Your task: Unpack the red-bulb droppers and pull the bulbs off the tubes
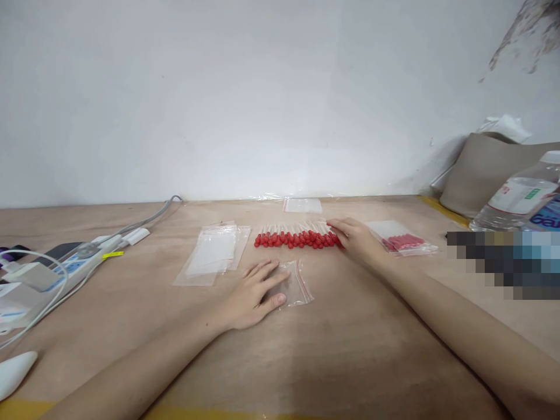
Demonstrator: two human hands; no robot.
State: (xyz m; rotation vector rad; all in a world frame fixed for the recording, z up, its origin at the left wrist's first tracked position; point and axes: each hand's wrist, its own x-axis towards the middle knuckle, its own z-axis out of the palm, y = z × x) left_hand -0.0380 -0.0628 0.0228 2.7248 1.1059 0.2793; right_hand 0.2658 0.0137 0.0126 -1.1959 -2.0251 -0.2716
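Note:
Across the middle of the table lies a row of thin white sticks with red bulb-shaped ends (295, 240), their red ends towards me. My right hand (355, 236) is at the row's right end, its fingers stretched out and touching the sticks there. Part of its thumb side is hidden, and no stick shows lifted. Nearer to me, my left hand (258, 294) lies with fingers spread on a small clear zip bag (298, 286). The bag lies flat, its red-lined zip edge to the right.
A stack of clear zip bags (212, 254) lies to the left; another bag (303, 205) is by the wall. On the right are bags with red-ended sticks (403, 242), a plastic bottle (511, 198) and a grey-brown container (472, 169). A power strip (72, 269) with cables lies far left.

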